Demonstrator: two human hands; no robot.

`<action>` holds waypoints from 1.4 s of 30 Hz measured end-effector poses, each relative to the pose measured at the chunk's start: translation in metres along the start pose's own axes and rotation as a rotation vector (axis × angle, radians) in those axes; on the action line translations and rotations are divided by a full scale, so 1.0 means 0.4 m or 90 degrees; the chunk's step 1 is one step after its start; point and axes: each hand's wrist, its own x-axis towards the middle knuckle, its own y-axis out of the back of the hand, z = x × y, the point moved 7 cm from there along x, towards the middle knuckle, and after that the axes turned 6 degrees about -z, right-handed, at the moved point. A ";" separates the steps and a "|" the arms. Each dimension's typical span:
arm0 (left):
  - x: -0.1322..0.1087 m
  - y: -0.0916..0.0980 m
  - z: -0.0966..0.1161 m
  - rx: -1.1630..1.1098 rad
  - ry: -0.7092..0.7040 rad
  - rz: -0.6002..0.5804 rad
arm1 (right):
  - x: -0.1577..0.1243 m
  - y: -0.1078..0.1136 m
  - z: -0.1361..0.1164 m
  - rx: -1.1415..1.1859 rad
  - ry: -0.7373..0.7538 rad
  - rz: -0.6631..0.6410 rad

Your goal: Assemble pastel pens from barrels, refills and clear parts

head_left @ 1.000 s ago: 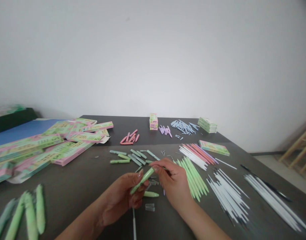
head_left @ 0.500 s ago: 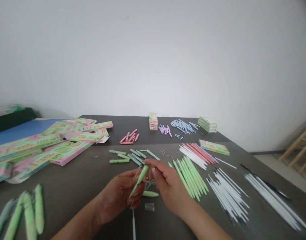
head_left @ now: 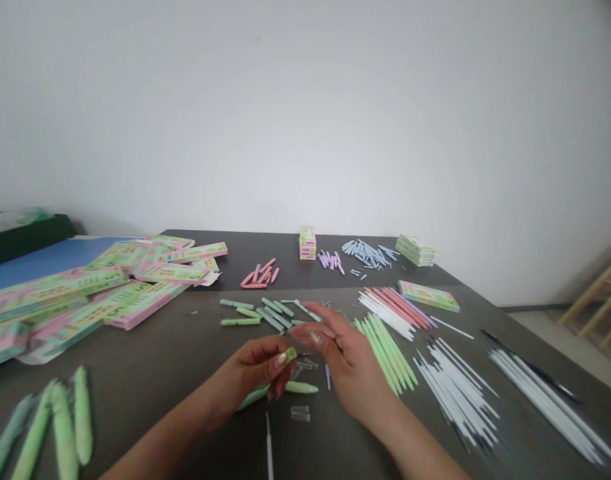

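Note:
My left hand is closed around a green pen barrel, its round open end turned up beside my thumb. My right hand is just to the right, fingers stretched out and apart, with nothing visible in them. Beneath the hands lie another green barrel, small clear plastic tubes and a thin white rod. A green piece shows under my left hand; whether it is held I cannot tell. Beyond the fingertips are several grey-green and green pieces.
Green rods, white refill-like sticks and pink rods lie at right. Printed boxes pile up at left, near thick green barrels. Pink, purple and blue pieces lie farther back.
The green barrel in my left hand has turned, so its open end now faces up toward me. My right hand has drawn away from it, with its fingers spreading.

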 end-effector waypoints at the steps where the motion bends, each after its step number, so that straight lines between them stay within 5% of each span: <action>1: -0.001 0.001 -0.001 0.002 0.000 0.005 | -0.003 -0.003 -0.007 -0.064 0.020 -0.010; 17: -0.006 -0.012 -0.016 -0.071 0.040 0.131 | -0.038 -0.082 -0.009 -0.341 0.157 -0.208; 29: -0.008 0.005 -0.038 -0.132 0.084 0.135 | -0.050 -0.103 -0.020 -0.168 0.061 -0.222; 36: 0.003 -0.024 -0.047 -0.218 0.047 0.035 | -0.042 -0.092 -0.021 -0.022 0.075 -0.198; 42: 0.004 -0.029 -0.051 -0.274 0.026 0.012 | -0.036 -0.091 -0.018 -0.042 0.087 -0.181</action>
